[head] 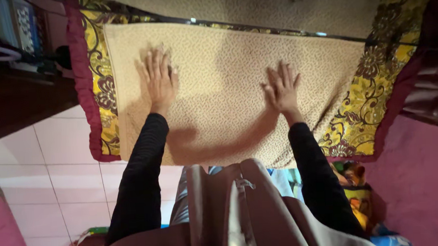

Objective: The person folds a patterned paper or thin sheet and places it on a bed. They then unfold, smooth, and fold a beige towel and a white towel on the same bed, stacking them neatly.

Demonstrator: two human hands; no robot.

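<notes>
Fingers: both hands spread wide and flat, holding nothing, palms pressed on the beige towel (227,88).
Left hand (159,81): upper left of centre, near the towel's left edge.
Right hand (281,90): right of centre, well apart from the left.
Towel: lies under both hands, long axis running left to right across the frame, on a yellow floral bedcover (370,101) with a maroon border.
Surface beneath: probably a bed; hard to tell.
Floor (59,179): pink tiles, lower left.

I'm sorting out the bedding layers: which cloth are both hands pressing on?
The plain tan towel: both the left hand and right hand lie flat on it. The yellow floral cover only frames it.
</notes>
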